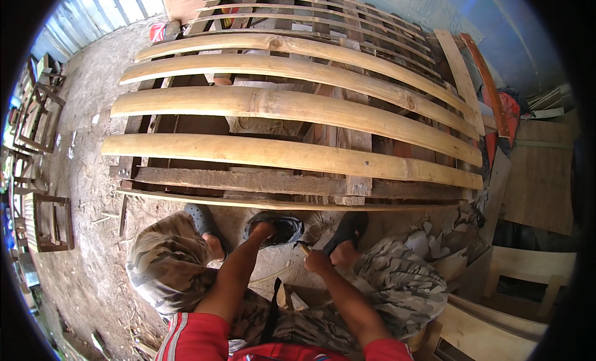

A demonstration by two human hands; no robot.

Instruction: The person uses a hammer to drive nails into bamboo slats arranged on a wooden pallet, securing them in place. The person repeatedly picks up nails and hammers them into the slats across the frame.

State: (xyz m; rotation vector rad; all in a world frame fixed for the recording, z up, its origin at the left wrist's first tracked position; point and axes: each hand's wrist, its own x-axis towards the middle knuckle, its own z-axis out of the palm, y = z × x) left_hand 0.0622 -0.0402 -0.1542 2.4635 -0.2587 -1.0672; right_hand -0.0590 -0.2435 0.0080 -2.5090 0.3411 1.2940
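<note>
Just short of the slatted bamboo frame point(292, 105), your left hand point(266, 229) dips into a black round container point(290, 229); whether its fingers grip anything, I cannot tell. Your right hand point(318, 261), also on the frame's near side, is closed around a wooden-handled tool point(305, 249). Your dark clogs point(347, 230) rest by the frame's near edge. Wooden stools point(52, 222) stand left of the frame, and a reddish-brown board point(486, 81) leans right of it.
</note>
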